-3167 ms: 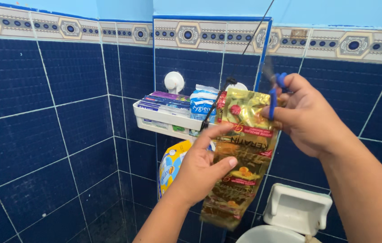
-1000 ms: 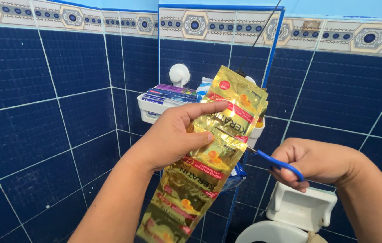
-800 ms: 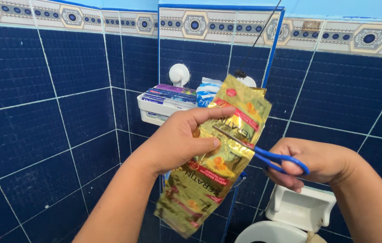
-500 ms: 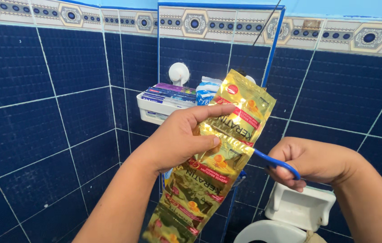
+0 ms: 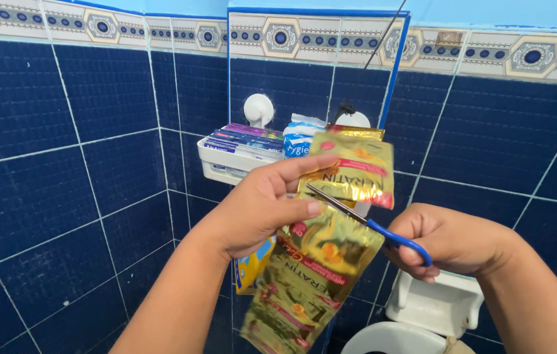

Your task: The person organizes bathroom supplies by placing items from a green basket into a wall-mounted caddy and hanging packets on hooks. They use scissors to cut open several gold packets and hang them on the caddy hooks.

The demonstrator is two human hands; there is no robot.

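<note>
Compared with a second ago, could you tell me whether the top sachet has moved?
Yes. The top sachet has tipped from slanted to nearly level beside the white wall shelf, parting from the strip below.

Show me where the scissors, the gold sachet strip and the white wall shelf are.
scissors (image 5: 357, 219): head view, on the metal blades near the pivot.
gold sachet strip (image 5: 331, 252): head view, on the sachet just below the cut.
white wall shelf (image 5: 226, 162): head view, on its front wall.
</note>
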